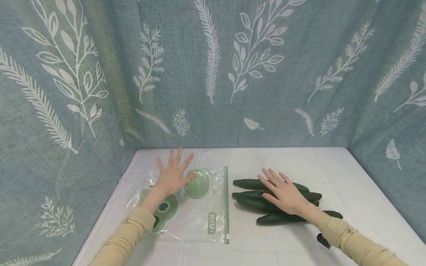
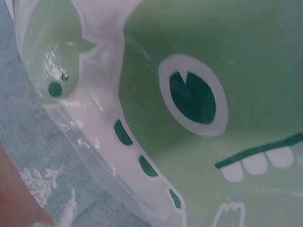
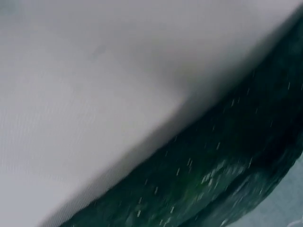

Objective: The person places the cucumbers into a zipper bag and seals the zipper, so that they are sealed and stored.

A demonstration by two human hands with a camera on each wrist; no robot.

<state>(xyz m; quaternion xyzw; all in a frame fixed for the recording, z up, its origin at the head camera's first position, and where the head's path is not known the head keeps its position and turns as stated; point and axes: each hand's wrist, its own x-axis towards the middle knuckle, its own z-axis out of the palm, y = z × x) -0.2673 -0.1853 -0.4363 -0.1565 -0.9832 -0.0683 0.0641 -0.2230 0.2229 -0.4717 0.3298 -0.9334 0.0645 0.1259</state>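
Observation:
A clear zip bag (image 1: 196, 218) with green cartoon prints lies flat on the left of the white table. My left hand (image 1: 171, 179) is over its upper left part, fingers spread; whether it touches the plastic I cannot tell. The left wrist view shows the bag's printed eye and teeth (image 2: 194, 99) close up. To the right lie several dark green cucumbers (image 1: 249, 203), side by side. Over them is my right hand (image 1: 284, 194), its fingers straight, holding nothing. In the right wrist view a cucumber's bumpy skin (image 3: 199, 175) fills the lower right.
The bag's green zip strip (image 1: 226, 207) faces the cucumbers across a narrow strip of white cloth (image 1: 246, 251). A dark object (image 1: 323, 241) shows partly from under the right sleeve. Blue-green leaf-patterned curtains (image 1: 226, 122) stand behind the table and at both sides.

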